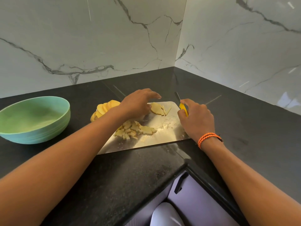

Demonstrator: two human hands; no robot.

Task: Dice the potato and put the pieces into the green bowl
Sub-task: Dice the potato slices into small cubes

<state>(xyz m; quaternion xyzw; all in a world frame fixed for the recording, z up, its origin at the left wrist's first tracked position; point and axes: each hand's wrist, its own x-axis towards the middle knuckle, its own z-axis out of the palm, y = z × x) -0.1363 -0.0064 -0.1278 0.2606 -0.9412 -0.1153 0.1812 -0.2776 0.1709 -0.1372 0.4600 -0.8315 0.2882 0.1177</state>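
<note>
A steel cutting board (164,137) lies on the black counter. A pile of diced potato pieces (134,129) sits near its middle. A stack of potato slices (104,110) lies at the board's far left edge. My left hand (138,103) holds a flat potato slice (157,108) at the far side of the board, fingers partly spread. My right hand (196,119) grips a knife by its yellow handle (183,109), blade pointing away. The green bowl (35,119) stands to the left and looks empty.
Marble walls meet in a corner behind the board. The black counter (244,121) wraps round to the right. Its front edge runs diagonally below the board, above a lilac cabinet with a black handle (180,185).
</note>
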